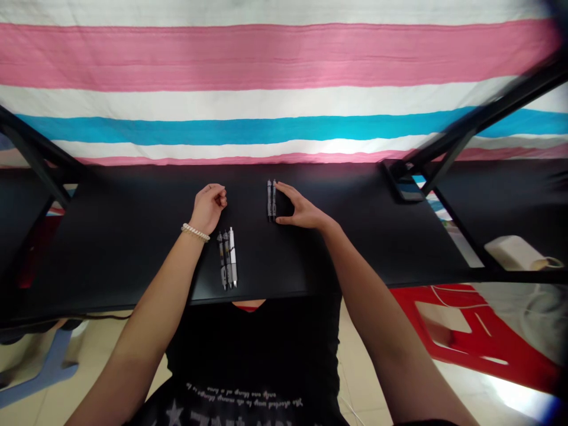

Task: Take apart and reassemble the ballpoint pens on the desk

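My right hand (304, 212) lies on the black desk with thumb and fingers spread. Its fingertips are at the right side of two pens, one near each end. Those are a dark-and-grey pen (268, 201) and a similar pen (274, 202), lying side by side and pointing away from me. My left hand (209, 207), a bracelet on its wrist, rests in a loose fist; nothing shows in it. Just below that fist are three more pens in a row: a grey one (222, 260), another grey one (228, 259) and a white one (233, 257).
A dark phone (403, 180) lies at the desk's back right, by a black metal frame bar (448, 157). A white block-shaped adapter (515, 252) with a cable sits farther right. A striped curtain (248, 59) hangs behind the desk (133, 236). Below right is a red stool (479, 331).
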Demonstrator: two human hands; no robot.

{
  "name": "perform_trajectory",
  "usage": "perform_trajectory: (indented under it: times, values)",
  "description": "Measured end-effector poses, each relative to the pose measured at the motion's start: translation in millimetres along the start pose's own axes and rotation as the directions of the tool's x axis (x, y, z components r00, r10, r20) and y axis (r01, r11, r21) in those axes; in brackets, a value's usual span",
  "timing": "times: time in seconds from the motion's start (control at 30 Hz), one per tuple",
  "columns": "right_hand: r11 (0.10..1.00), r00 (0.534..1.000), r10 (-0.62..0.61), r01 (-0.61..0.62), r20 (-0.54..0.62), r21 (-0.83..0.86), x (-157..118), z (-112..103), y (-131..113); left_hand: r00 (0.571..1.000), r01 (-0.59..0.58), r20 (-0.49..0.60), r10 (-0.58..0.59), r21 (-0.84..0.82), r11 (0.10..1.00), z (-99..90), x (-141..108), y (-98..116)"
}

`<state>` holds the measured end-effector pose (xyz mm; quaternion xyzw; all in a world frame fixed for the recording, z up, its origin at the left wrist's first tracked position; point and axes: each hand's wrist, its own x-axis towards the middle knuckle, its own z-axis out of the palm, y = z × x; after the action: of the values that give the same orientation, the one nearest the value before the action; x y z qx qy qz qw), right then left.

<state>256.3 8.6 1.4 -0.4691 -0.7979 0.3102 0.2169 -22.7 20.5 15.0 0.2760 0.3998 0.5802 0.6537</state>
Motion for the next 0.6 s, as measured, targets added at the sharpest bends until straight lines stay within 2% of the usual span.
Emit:
perform_trajectory:
  times: [0.6]
  values:
    - [1.000, 0.999, -0.027, 0.027, -0.020, -0.004, 0.5, 2.2, 3.7, 1.000, 0.003, -0.001, -0.003, -0.006, 1.000, 0.2, 0.3, 0.0]
